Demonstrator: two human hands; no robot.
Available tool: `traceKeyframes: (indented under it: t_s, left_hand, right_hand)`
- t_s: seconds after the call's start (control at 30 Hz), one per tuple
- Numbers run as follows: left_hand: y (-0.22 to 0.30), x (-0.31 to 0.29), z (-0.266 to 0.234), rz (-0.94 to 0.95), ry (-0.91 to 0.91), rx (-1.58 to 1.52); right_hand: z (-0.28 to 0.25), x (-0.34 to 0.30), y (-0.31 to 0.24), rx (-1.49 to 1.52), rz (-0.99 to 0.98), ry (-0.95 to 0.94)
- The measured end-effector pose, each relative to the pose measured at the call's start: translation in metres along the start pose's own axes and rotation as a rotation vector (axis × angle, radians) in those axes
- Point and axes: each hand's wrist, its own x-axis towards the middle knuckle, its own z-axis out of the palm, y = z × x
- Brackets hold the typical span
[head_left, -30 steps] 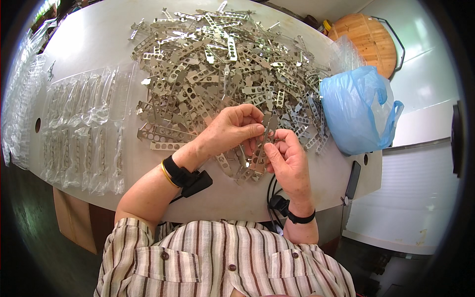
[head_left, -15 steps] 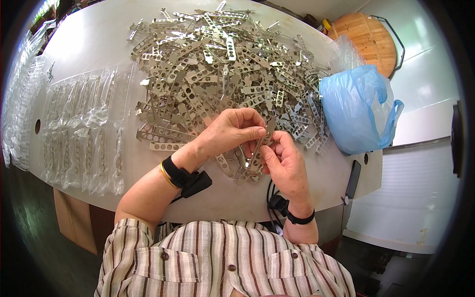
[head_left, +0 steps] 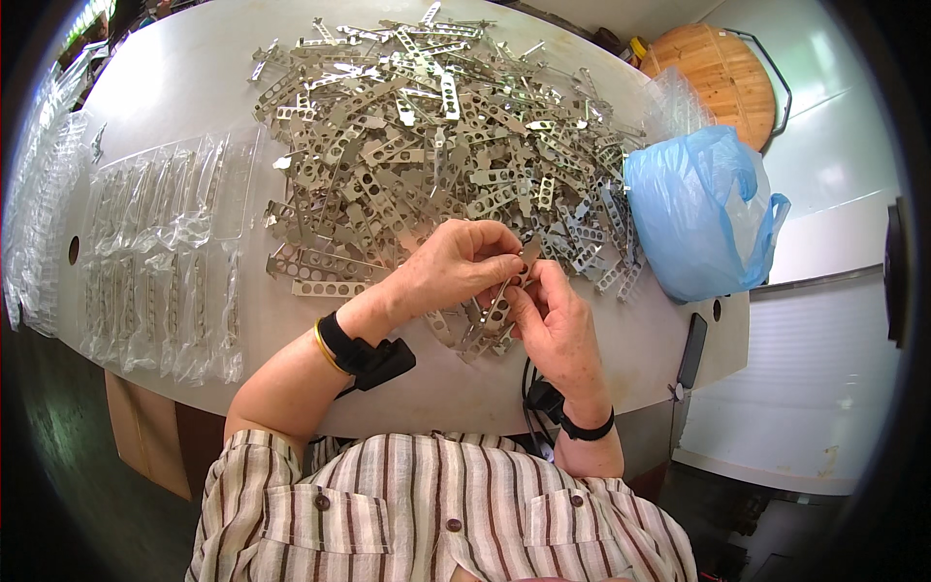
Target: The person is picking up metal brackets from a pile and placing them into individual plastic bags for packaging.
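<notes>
A slim metal bracket with a row of round holes (head_left: 499,309) is held at a slant between my two hands, over the near edge of a large heap of similar brackets (head_left: 398,165). My left hand (head_left: 458,260) pinches its upper end between thumb and fingers. Lower down, my right hand (head_left: 560,325) grips the same piece with thumb and forefinger. Fingers cover much of the bracket, so its full shape is hidden. Loose brackets lie just beneath both hands.
At left, a clear plastic tray (head_left: 248,184) holds several brackets in clear sleeves. Stacked clear trays (head_left: 39,223) stand at the far left. A blue plastic bag (head_left: 693,218) sits at the right. Near the table's right edge lies a dark, narrow object (head_left: 691,349).
Both hands have shifted slightly and the bracket has turned a little between the fingers. The heap and the trays look the same.
</notes>
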Motion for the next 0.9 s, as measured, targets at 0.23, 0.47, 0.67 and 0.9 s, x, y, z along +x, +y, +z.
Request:
traceKeyframes:
  t_s: [0.23,0.47,0.67,0.9]
  left_hand:
    - [0.005,-0.002,0.002,-0.009,0.029,0.034]
    - [0.013,-0.006,0.009,-0.032,-0.113,0.175]
    - [0.012,-0.007,0.011,0.029,-0.124,0.284]
    - [0.015,-0.007,0.018,0.014,-0.091,0.148]
  right_hand:
    - [-0.003,0.001,0.000,0.081,0.036,-0.056]
    - [-0.015,0.005,-0.009,0.346,0.005,0.055]
    - [-0.021,0.000,-0.009,0.325,0.043,0.026]
    - [-0.026,-0.005,-0.016,0.413,0.021,0.074]
